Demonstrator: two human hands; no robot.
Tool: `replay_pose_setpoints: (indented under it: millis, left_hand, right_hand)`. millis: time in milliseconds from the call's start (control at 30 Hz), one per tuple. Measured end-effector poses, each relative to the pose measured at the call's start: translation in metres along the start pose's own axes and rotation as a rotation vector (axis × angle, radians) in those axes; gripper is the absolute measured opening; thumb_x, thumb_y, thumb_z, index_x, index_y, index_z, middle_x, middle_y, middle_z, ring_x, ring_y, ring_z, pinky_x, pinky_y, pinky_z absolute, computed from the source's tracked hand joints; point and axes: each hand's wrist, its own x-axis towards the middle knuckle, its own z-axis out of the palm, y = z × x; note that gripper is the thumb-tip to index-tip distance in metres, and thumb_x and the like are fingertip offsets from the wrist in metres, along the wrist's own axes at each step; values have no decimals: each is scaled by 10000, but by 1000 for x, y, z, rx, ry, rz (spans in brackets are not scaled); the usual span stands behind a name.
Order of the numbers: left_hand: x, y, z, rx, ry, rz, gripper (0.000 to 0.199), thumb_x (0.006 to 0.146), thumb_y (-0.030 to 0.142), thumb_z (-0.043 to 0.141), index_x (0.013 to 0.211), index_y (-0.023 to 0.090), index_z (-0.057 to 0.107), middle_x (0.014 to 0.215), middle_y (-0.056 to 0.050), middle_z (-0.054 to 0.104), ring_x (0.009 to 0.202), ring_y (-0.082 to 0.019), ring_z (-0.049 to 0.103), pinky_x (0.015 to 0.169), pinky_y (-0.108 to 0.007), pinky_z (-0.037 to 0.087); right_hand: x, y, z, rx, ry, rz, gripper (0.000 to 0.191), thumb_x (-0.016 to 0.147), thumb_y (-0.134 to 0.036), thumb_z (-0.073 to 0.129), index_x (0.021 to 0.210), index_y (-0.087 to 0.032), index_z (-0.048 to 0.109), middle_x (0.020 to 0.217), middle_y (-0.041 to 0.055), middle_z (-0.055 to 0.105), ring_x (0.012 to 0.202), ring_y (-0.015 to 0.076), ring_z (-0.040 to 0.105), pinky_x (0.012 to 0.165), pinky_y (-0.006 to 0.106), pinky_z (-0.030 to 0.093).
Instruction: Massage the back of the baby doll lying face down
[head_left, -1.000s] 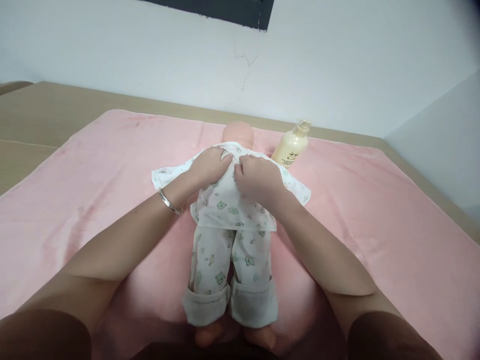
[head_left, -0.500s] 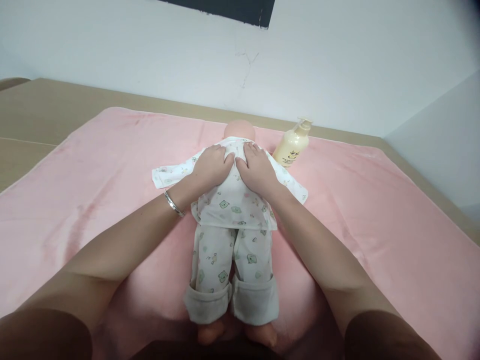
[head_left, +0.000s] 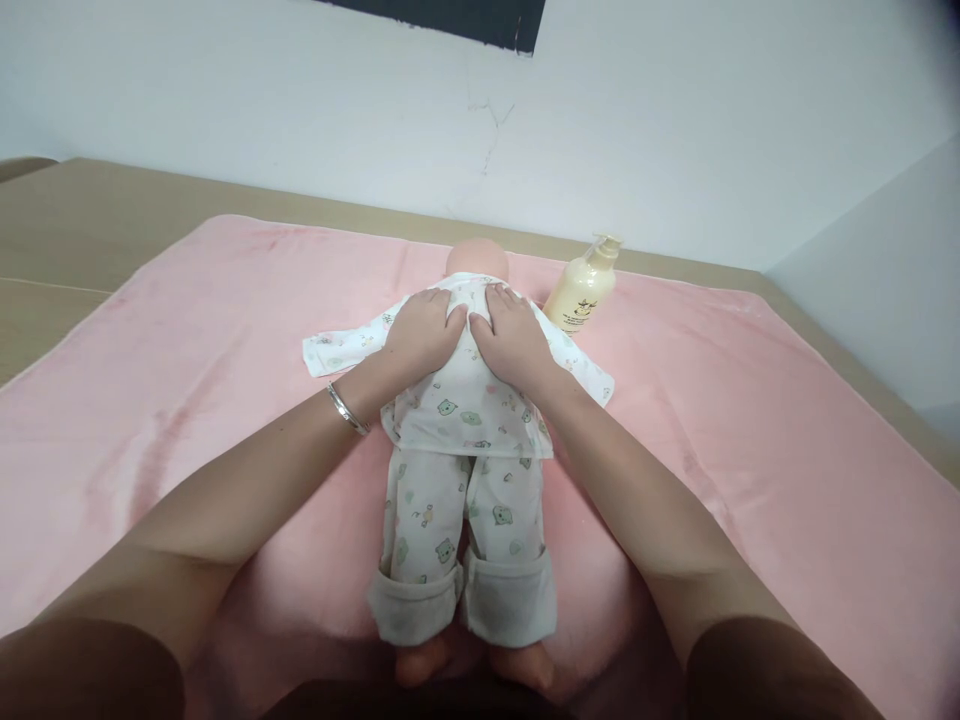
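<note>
I saw a doll [head_left: 477, 256] which lay stretched out on a pink blanket [head_left: 247, 330], with its round head at the far side and its bare feet [head_left: 421, 662] near to the person. It was between the person's two arms. Both hands rested on the upper part of its white shirt [head_left: 465, 405], just below the head.

The left hand [head_left: 424, 332] was open, laid on the cloth with the fingers pointing away from the person, and it gripped nothing. A silver bracelet [head_left: 347, 408] was around that wrist. The right hand [head_left: 517, 340] was also open and resting on the shirt, its fingers extended. The two thumbs pointed inward and came near each other, with a narrow strip of cloth between them.

The shirt had small printed figures, and its sleeves were spread out to both sides. The trousers [head_left: 429, 515] had a similar print, and their ends were folded up in wide, greyish cuffs [head_left: 510, 605]. To the right of the doll's head stood a pale yellow pump bottle [head_left: 583, 292], on the blanket. The blanket covered much of a wooden table [head_left: 97, 215], beside a white wall [head_left: 300, 110].
</note>
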Motion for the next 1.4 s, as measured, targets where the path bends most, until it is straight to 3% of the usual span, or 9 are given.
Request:
replay_pose_setpoints:
  millis: [433, 533, 667, 767, 933, 1033, 1133, 1233, 1400]
  left_hand:
    - [1, 0, -1, -15, 1, 2, 411, 1017, 316, 306, 1086, 119, 660, 1176, -173, 713, 1126, -279, 631, 1076, -453, 491]
    - [-2, 2, 1, 30, 9, 3, 428, 1019, 312, 301, 1129, 99, 656, 1189, -192, 703, 1155, -291, 624, 1097, -466, 481]
    - [-16, 14, 3, 149, 34, 89, 510, 1006, 248, 285, 1338, -21, 563, 1372, -274, 616, 1333, -342, 554, 1182, -508, 417]
    - [-22, 21, 2, 179, 40, 164, 532, 987, 202, 275, 1381, -47, 532, 1430, -284, 580, 1381, -356, 529, 1193, -522, 412]
    - [-9, 12, -6, 49, -56, 38, 486, 980, 251, 336, 1305, 10, 604, 1375, -234, 638, 1325, -328, 577, 1184, -490, 437]
    - [1, 2, -10, -64, -74, -1, 508, 993, 352, 355, 1310, 44, 605, 1398, -213, 637, 1307, -320, 593, 1160, -473, 460]
    - [2, 2, -10, -68, -77, -3, 488, 998, 360, 350, 1274, 60, 618, 1363, -203, 655, 1273, -315, 609, 1142, -476, 472]
    - [-10, 15, -8, 70, -63, 9, 454, 1006, 278, 308, 1176, 31, 649, 1262, -233, 678, 1249, -330, 611, 1152, -502, 459]
    - [-28, 33, -3, 198, -16, 129, 468, 992, 169, 288, 1271, -29, 607, 1359, -272, 619, 1391, -349, 524, 1245, -510, 370]
  right_hand:
    - [0, -1, -1, -20, -13, 9, 624, 1013, -325, 300, 1518, 9, 451, 1602, 223, 452, 1521, 322, 397, 1277, 513, 274]
    - [2, 2, -9, -37, -97, -31, 647, 1023, -318, 289, 1547, 51, 381, 1633, 249, 389, 1556, 334, 335, 1288, 516, 255]
    - [7, 12, -32, 36, -299, -60, 687, 1034, -361, 298, 1596, 35, 294, 1701, 229, 245, 1609, 312, 211, 1308, 480, 219]
    - [7, 10, -45, 39, -369, -37, 675, 1050, -394, 279, 1599, -2, 306, 1699, 209, 267, 1601, 313, 241, 1281, 483, 283]
    - [-13, -16, -42, -290, -255, -45, 623, 1066, -307, 216, 1474, 114, 426, 1530, 324, 484, 1450, 400, 463, 1177, 499, 391]
    - [-26, -30, -37, -392, -178, -71, 567, 1059, -261, 214, 1344, 97, 550, 1320, 322, 635, 1269, 395, 596, 1055, 462, 474]
    - [-26, -29, -32, -319, -131, -58, 509, 1048, -225, 236, 1280, 44, 601, 1271, 292, 665, 1238, 367, 609, 1050, 446, 476]
    - [-11, -17, -26, -127, -131, 14, 502, 1048, -278, 280, 1318, 19, 581, 1398, 281, 605, 1343, 368, 538, 1131, 475, 426]
    - [7, -3, -15, 6, -66, 170, 514, 1025, -345, 315, 1302, -8, 587, 1410, 270, 593, 1356, 391, 499, 1166, 539, 380]
